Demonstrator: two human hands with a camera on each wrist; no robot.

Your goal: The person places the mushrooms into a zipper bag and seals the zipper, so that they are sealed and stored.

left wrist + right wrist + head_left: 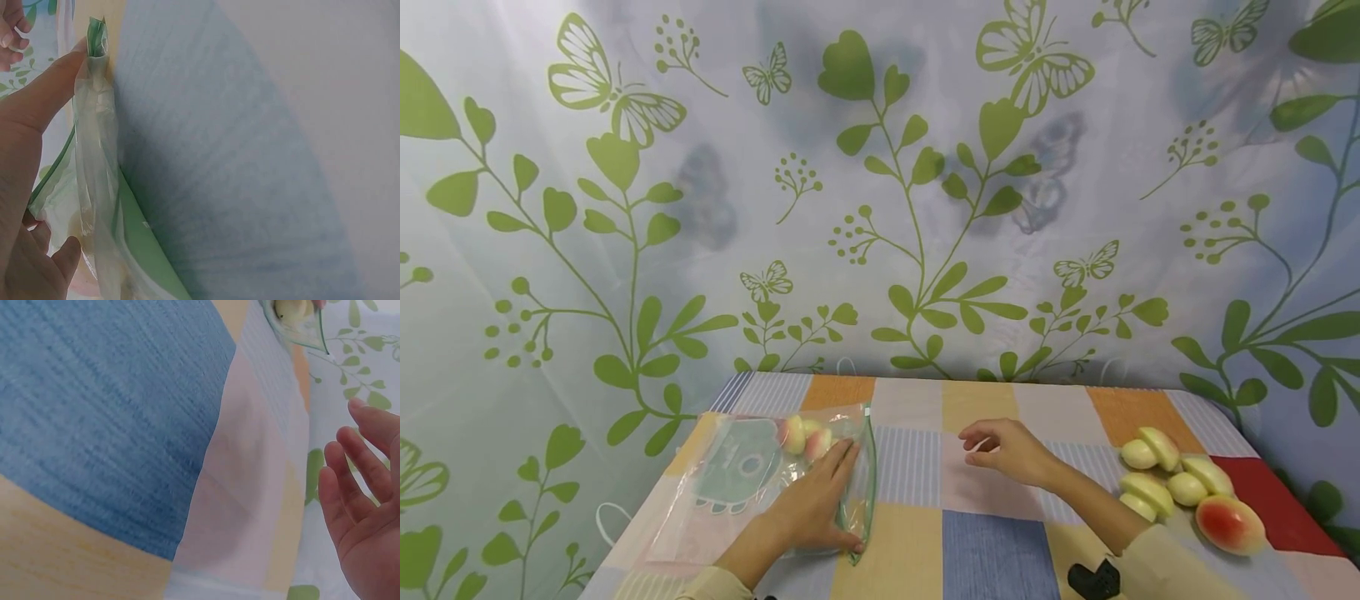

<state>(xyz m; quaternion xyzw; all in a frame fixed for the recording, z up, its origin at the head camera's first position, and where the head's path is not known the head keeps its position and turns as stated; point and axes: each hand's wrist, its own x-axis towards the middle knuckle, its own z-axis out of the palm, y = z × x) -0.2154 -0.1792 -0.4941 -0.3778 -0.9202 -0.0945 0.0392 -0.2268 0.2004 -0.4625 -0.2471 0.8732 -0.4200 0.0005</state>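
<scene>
On the left of the table lies a clear zip bag with a green-edged mouth facing right and a pale green printed patch. Several pale yellow, red-blushed fruit pieces sit inside near the mouth. My left hand rests over the bag with its fingers extended and its thumb spread to the mouth's near end. In the left wrist view, the thumb touches the bag's edge. My right hand hovers above the middle of the table, fingers loosely bent, holding nothing.
Several similar fruit pieces lie grouped at the table's right, beside my right forearm; one has a large red patch. A patchwork cloth covers the table. Behind it hangs a curtain printed with green leaves and butterflies.
</scene>
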